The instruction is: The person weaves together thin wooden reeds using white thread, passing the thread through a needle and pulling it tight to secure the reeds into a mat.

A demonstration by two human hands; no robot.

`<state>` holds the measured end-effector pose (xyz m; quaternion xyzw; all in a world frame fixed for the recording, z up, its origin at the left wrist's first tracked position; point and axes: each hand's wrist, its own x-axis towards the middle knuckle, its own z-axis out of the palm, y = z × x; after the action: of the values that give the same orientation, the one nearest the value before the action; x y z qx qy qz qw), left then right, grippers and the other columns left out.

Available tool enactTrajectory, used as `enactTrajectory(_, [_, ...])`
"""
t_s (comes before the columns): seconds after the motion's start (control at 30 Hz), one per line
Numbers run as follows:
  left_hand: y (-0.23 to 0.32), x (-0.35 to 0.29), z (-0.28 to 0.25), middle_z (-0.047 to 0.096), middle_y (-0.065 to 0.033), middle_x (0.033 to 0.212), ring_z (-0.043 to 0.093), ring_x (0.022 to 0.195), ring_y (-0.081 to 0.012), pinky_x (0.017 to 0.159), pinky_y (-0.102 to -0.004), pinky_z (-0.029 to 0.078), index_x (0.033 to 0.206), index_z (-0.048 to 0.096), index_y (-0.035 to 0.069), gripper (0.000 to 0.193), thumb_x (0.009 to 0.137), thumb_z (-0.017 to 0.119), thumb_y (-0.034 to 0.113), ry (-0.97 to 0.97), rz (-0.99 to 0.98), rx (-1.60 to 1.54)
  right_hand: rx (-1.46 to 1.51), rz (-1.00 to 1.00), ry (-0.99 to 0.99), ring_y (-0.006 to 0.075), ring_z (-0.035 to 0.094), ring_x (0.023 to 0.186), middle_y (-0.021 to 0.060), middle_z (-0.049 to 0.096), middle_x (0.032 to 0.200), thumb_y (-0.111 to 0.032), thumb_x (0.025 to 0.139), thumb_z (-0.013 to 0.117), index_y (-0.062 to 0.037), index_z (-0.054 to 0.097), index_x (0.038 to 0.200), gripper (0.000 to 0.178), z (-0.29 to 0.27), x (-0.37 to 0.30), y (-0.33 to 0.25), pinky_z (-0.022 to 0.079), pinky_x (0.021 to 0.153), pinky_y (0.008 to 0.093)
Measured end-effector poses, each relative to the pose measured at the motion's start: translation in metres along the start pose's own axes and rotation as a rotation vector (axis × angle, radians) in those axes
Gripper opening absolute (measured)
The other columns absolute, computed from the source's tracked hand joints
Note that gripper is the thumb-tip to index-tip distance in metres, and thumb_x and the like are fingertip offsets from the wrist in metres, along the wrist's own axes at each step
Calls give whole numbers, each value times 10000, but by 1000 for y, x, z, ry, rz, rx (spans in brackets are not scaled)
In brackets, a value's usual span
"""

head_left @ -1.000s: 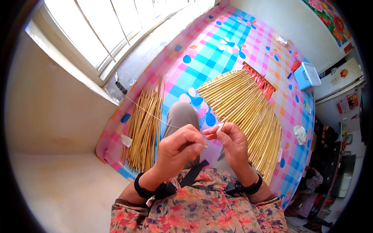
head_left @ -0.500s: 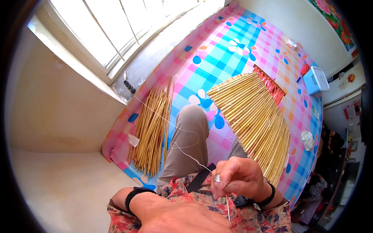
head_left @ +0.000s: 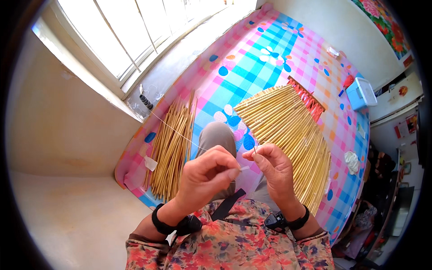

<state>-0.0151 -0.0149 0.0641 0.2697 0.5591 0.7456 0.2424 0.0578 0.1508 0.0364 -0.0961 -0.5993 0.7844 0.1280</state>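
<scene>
Left hand (head_left: 204, 175): pinching white thread (head_left: 175, 132).
Right hand (head_left: 274, 168): pinching needle (head_left: 254, 149).
Around: loose sticks (head_left: 171, 148), woven stick mat (head_left: 292, 135) lying alongside.

Pale blue rectangular box (head_left: 361, 93) with a white lid, lying on the checked cloth well beyond and to the right of the right hand (head_left: 274, 168). Red-and-white label (head_left: 412, 123), rectangular, on the white cabinet front farther right. Floral picture (head_left: 382, 24), red and green, on the far wall.
</scene>
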Motion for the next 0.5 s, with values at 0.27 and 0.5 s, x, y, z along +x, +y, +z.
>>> enactTrajectory(0.27, [-42,2,8,560,-41,959,494,634,-35,521,-170,404,920,610,3,85,853,565,-24,157,-42,-206,-79,127,-18,44,534,738,-11,565,823,-101,871,599,-17,582,934,107,1,-8,18,439,667,188])
enactTrajectory(0.5, [-48,3,6,574,-45,977,488,629,-26,513,-167,398,939,611,7,98,857,563,-18,156,-12,-131,-97,122,-68,67,551,757,4,572,837,-102,888,577,-21,569,960,108,1,-10,18,446,692,198])
